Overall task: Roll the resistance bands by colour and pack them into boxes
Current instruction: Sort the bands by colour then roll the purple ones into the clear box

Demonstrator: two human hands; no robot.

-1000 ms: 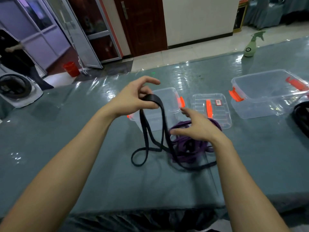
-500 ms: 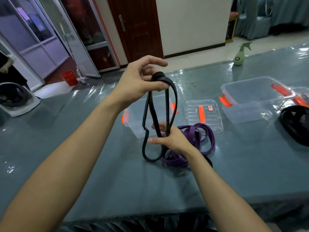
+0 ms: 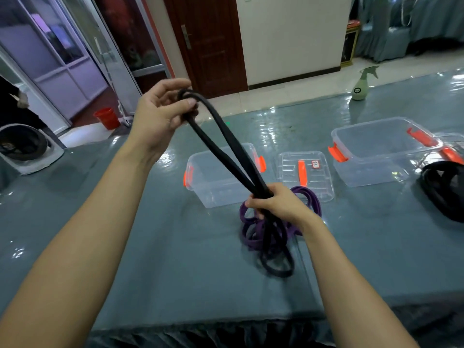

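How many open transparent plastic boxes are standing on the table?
2. One clear plastic box with orange clips stands behind the black rubber band; the second box stands farther right. More may lie outside the view.

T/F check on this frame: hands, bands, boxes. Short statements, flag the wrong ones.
1. The left hand and the right hand both grip the black band. True.
2. The purple bands are packed in the near box. False: they lie on the table in front of it.
3. The near box is closed. False: it is open, and a lid lies flat beside it.
4. A spray bottle stands near the table's far edge. True.
5. The right box holds rolled bands. False: it looks empty.
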